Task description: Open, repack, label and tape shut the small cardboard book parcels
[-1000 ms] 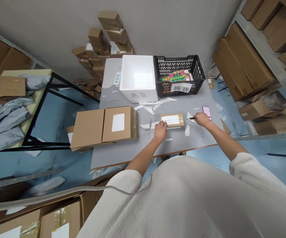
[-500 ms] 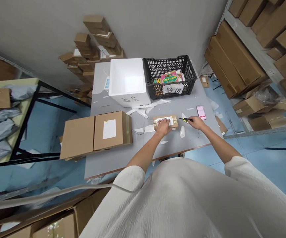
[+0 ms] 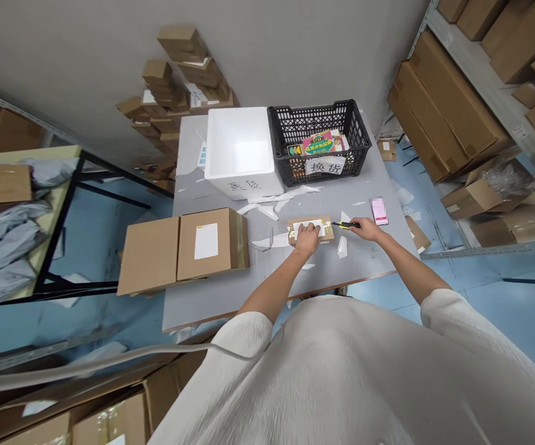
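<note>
Your left hand (image 3: 307, 240) rests on the small taped box (image 3: 328, 231) while your right hand (image 3: 365, 228) holds a cutter (image 3: 349, 225) at its end.
Your left fingers lie slightly spread on the box top, over its white label (image 3: 313, 223), with the box directly beneath them on the grey table (image 3: 230, 293); your right fingers are closed around the cutter's handle, its tip pointing left to the box's near end, though you cannot tell from here whether it touches. A phone (image 3: 379, 211) lies just beyond your right fingers, and a white scrap (image 3: 342, 247) just below and left of them. Ahead of your left fingers stand a black crate (image 3: 295, 172) and a white foam bin (image 3: 243, 187); well to their left sits a larger carton (image 3: 223, 259).
</note>
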`<action>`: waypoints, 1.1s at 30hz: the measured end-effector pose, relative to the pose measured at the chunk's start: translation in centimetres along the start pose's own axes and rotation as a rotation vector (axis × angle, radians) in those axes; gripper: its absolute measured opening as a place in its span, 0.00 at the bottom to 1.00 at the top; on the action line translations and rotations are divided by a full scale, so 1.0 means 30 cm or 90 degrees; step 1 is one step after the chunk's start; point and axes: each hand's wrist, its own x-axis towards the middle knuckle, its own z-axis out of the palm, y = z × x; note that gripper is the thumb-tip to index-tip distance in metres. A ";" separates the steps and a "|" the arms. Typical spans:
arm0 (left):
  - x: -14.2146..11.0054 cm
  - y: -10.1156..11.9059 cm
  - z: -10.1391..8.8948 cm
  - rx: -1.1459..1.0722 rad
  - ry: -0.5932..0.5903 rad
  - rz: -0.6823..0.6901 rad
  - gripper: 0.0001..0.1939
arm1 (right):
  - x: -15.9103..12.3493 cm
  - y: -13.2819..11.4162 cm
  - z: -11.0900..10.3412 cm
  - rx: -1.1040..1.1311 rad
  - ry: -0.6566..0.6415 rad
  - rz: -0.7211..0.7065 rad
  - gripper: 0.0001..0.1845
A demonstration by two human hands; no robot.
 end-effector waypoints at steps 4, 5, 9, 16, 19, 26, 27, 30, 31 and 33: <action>-0.009 0.006 -0.001 0.004 -0.002 -0.003 0.29 | 0.030 -0.007 -0.015 -0.035 -0.033 -0.025 0.19; -0.013 0.007 -0.001 0.006 -0.002 -0.003 0.29 | 0.038 -0.012 -0.021 -0.051 -0.047 -0.026 0.20; -0.028 0.012 0.001 0.017 -0.001 -0.005 0.29 | 0.072 -0.039 -0.045 -0.129 -0.087 -0.031 0.22; -0.046 0.015 0.008 0.023 0.000 -0.001 0.29 | 0.128 -0.078 -0.049 -0.244 -0.114 -0.090 0.24; -0.046 0.011 0.007 0.018 0.002 0.006 0.30 | 0.138 -0.069 -0.046 -0.216 -0.142 -0.088 0.23; -0.032 0.000 -0.002 0.002 -0.006 -0.006 0.29 | 0.119 -0.014 -0.037 0.015 -0.212 -0.017 0.16; -0.031 0.000 -0.002 0.002 -0.005 -0.007 0.29 | 0.112 -0.007 -0.033 0.041 -0.225 -0.003 0.16; -0.029 0.000 -0.001 0.002 -0.006 -0.003 0.29 | 0.088 0.009 -0.019 0.093 -0.239 0.029 0.15; -0.029 0.000 -0.001 0.004 -0.005 0.000 0.29 | 0.080 0.013 -0.014 0.101 -0.240 0.030 0.14; -0.027 0.000 0.000 0.011 -0.008 0.003 0.29 | 0.065 0.022 -0.004 0.115 -0.241 0.027 0.14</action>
